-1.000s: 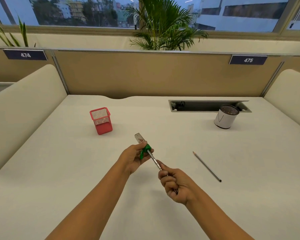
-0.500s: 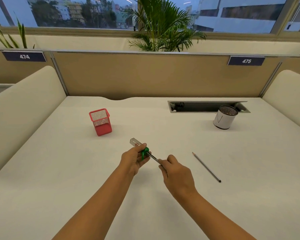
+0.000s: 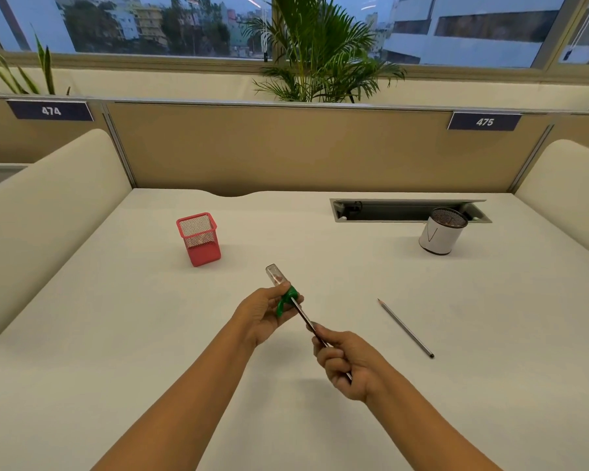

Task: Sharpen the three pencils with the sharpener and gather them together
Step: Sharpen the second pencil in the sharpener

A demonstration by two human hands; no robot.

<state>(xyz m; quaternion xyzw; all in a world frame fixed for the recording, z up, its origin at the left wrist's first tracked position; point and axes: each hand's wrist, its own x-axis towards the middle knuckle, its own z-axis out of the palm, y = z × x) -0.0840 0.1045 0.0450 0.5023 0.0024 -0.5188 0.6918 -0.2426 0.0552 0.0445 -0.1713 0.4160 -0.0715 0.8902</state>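
Above the desk (image 3: pixel 150 334), the left hand (image 3: pixel 264 314) pinches the green sharpener (image 3: pixel 286 299), while the right hand (image 3: pixel 346 360) is closed round a pencil (image 3: pixel 303 314) whose tip is hidden inside it. Another pencil (image 3: pixel 405 328) lies well right.

office: numbered desk dividers (image 3: pixel 483 122), white desk (image 3: pixel 116 334), window.

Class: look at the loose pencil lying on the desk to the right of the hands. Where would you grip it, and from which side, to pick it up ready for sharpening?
Grip the loose pencil near its blunt near end, probably coming from above with the right hand. It lies flat on the desk, tip pointing away, with clear space around it. That hold leaves the tip free to enter the sharpener.
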